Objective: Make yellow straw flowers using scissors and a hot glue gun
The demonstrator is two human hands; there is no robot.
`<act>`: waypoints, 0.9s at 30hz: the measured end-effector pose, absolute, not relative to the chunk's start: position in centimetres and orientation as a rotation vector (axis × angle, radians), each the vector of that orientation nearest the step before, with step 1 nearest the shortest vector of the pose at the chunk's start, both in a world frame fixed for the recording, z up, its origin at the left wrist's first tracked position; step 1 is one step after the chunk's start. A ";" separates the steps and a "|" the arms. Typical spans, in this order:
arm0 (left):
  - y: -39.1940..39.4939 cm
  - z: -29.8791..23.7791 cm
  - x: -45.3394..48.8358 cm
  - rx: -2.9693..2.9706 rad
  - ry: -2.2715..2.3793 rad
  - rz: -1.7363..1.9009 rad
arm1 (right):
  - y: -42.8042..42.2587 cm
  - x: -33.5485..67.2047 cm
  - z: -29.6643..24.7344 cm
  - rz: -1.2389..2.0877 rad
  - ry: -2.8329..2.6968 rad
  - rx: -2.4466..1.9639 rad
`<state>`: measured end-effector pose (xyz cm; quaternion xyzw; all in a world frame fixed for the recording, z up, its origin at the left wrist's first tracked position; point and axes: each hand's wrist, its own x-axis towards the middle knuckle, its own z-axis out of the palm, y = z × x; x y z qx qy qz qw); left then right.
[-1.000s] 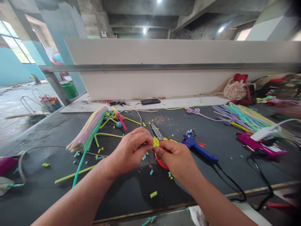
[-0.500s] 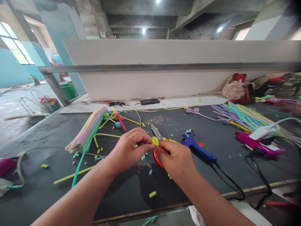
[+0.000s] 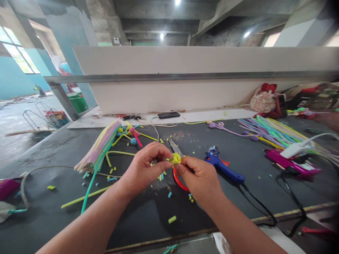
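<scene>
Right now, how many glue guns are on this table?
2. A blue glue gun lies just right of the right hand, which pinches a yellow piece with the left hand. A magenta glue gun lies far right. The magenta thing at the left edge might be another.

The yellow piece [image 3: 175, 158] is a small, bright yellow lump with a bunched, irregular outline; finer surface detail cannot be resolved. It is pinched from both sides, between the thumb and fingertips of the left hand [image 3: 144, 171] and those of the right hand [image 3: 200, 178], with its upper part exposed above the fingers. It is held in the air, clear of the dark work surface [image 3: 148, 215], at the point where the two hands meet.
</scene>
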<state>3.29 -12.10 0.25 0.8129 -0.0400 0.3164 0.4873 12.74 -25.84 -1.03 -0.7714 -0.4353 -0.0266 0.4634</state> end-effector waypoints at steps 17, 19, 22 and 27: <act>-11.6 0.2 3.3 2.032 -0.197 0.710 | -25.9 13.4 -0.6 0.838 -0.752 -1.302; -11.8 0.4 3.2 2.036 -0.206 0.823 | -25.8 13.2 -0.3 0.762 -0.727 -1.376; -12.1 0.6 2.9 2.122 -0.209 1.017 | -25.7 13.0 0.1 0.659 -0.739 -1.462; -12.4 0.5 2.8 2.315 -0.246 1.116 | -25.8 13.0 -0.3 0.403 -0.959 -1.681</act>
